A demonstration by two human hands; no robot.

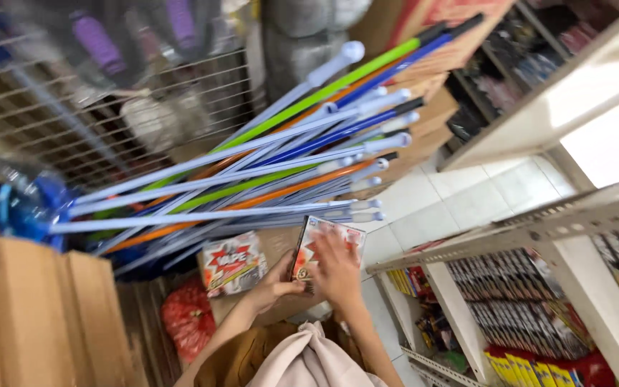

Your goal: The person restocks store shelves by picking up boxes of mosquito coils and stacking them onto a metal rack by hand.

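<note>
Both hands are on one flat red-and-white printed cardboard packet [327, 247], held up just under the leaning handles. The left hand [275, 283] pinches its lower left corner with fingers closed on it, and the right hand [337, 271] lies flat over its face, fingers pressed to it, probably steadying it so it doesn't flop. A second similar red-and-white packet [234, 264] sits just beside, resting on a brown cardboard box [281, 247], so two packets in all. The bundle of long plastic broom handles [266, 165] in pale blue, dark blue, green and orange leans against a wire rack [109, 107]; it's blurry, maybe a dozen. One red mesh bag [189, 319] sits below.
</note>
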